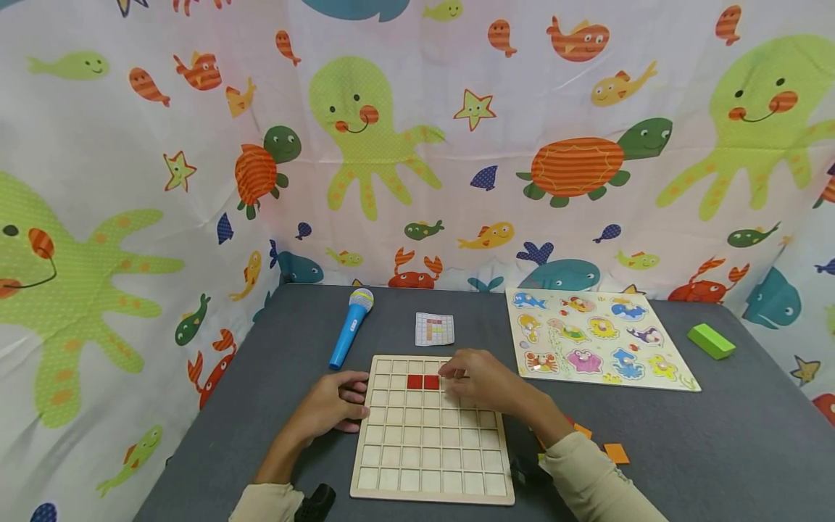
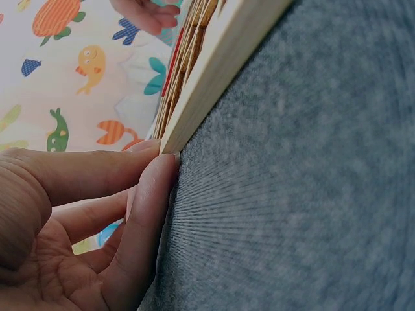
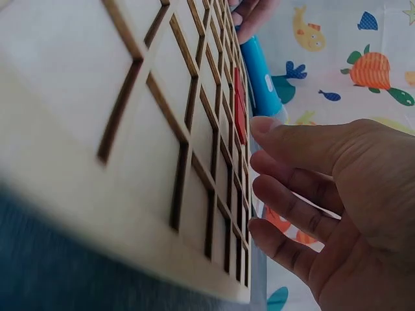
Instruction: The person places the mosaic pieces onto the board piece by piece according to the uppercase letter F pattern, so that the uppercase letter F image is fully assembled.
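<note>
R sleeve (image 1: 593,475) lies nearest cam., R hand (image 1: 488,380), fingers spread, nothing seen betw., being just R of two red tiles (image 1: 414,381), set L-to-R in grid board's (image 1: 430,497) 2nd-farthest row, L hand (image 1: 329,404), farther off, w/ fingertips touching board's L edge.

Soft, even light, dimmer in right wrist view, with blurry board rim (image 3: 97,210)
</note>
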Demonstrator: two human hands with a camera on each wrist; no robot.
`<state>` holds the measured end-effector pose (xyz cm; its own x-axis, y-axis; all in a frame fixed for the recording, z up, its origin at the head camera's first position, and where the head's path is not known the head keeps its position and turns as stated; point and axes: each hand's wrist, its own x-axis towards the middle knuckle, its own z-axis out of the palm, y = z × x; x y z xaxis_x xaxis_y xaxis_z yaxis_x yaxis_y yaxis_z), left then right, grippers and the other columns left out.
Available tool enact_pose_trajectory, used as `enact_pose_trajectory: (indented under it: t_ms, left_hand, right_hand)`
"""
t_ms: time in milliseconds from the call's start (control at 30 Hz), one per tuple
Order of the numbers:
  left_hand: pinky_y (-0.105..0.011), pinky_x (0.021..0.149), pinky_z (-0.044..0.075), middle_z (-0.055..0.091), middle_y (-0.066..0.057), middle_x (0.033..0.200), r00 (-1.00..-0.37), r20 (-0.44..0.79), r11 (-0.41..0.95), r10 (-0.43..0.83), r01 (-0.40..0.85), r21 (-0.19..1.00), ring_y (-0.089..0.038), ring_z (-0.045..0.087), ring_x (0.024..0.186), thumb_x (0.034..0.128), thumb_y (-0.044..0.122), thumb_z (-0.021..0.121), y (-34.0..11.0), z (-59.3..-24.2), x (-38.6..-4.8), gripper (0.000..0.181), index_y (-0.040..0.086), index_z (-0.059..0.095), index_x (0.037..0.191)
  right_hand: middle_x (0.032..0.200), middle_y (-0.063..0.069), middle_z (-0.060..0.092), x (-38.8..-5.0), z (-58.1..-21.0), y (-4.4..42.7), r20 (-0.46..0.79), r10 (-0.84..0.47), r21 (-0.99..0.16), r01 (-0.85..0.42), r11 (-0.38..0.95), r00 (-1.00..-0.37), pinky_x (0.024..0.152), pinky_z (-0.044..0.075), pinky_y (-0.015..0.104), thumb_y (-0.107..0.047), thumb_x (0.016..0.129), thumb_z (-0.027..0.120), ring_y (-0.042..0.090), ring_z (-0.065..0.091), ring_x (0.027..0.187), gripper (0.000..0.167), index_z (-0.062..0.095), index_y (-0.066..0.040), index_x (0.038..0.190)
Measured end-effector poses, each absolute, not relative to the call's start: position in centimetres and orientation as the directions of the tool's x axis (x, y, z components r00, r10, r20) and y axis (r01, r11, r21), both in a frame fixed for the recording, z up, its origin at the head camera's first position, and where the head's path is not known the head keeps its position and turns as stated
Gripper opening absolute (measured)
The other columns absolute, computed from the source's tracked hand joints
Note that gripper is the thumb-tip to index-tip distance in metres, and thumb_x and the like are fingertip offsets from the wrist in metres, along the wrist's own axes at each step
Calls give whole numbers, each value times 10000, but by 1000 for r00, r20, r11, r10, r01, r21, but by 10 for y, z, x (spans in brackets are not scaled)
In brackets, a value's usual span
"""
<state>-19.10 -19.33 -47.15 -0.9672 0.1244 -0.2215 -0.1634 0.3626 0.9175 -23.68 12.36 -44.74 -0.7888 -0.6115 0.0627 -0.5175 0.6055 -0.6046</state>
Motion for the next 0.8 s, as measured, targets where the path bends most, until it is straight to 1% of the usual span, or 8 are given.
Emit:
enact_pose_trajectory:
  t_ms: [133, 300, 467, 600, 700, 800]
  left_hand:
    - [-407, 653, 670, 642, -143, 1210, -966, -225, 368, 124, -166, 915, -213, 674, 945, 844, -60, 832, -193, -471, -191, 621, 3, 625, 1425]
    - [-407, 657, 670, 640, -142, 1218, -965, -230, 368, 126, -170, 914, -211, 676, 955, 849, -52, 831, -194, -471, -191, 623, 5, 620, 1432]
    - [-408, 663, 671, 636, -140, 1221, -964, -237, 367, 119, -179, 913, -210, 677, 962, 850, -49, 832, -194, -471, -191, 630, 6, 615, 1439]
    - [-409, 663, 671, 638, -138, 1217, -964, -240, 366, 116, -183, 912, -211, 676, 962, 848, -51, 833, -194, -471, -191, 631, 9, 617, 1438]
    - [-407, 660, 671, 640, -136, 1213, -964, -240, 369, 114, -183, 911, -209, 677, 959, 844, -51, 835, -194, -471, -191, 633, 10, 619, 1437]
    - [-405, 659, 670, 642, -136, 1215, -964, -241, 371, 114, -184, 910, -211, 676, 961, 844, -48, 836, -194, -471, -192, 633, 12, 620, 1436]
  right_hand:
    - [1076, -6, 714, -231, -444, 136, 48, -594, -590, -502, 632, -803, 845, 602, 317, -147, 990, 753, 156, 654, 983, 237, 788, -64, 1209]
    - [1076, -13, 705, -226, -439, 153, 19, -571, -602, -465, 648, -821, 830, 585, 292, -202, 994, 762, 150, 637, 983, 263, 781, -86, 1230]
    - [1081, -33, 694, -221, -438, 171, -1, -555, -602, -443, 665, -832, 804, 561, 275, -225, 987, 778, 125, 622, 966, 293, 769, -111, 1256]
    - [1060, -56, 688, -218, -438, 188, 0, -547, -586, -444, 678, -837, 792, 556, 268, -224, 974, 794, 108, 605, 934, 319, 759, -110, 1270]
    - [1095, -29, 701, -214, -436, 201, 7, -552, -596, -447, 667, -834, 820, 583, 294, -216, 972, 794, 135, 624, 962, 349, 741, -88, 1292]
    - [1181, 21, 709, -209, -433, 213, 2, -540, -615, -427, 663, -842, 877, 610, 360, -236, 976, 789, 176, 663, 1034, 383, 723, -80, 1320]
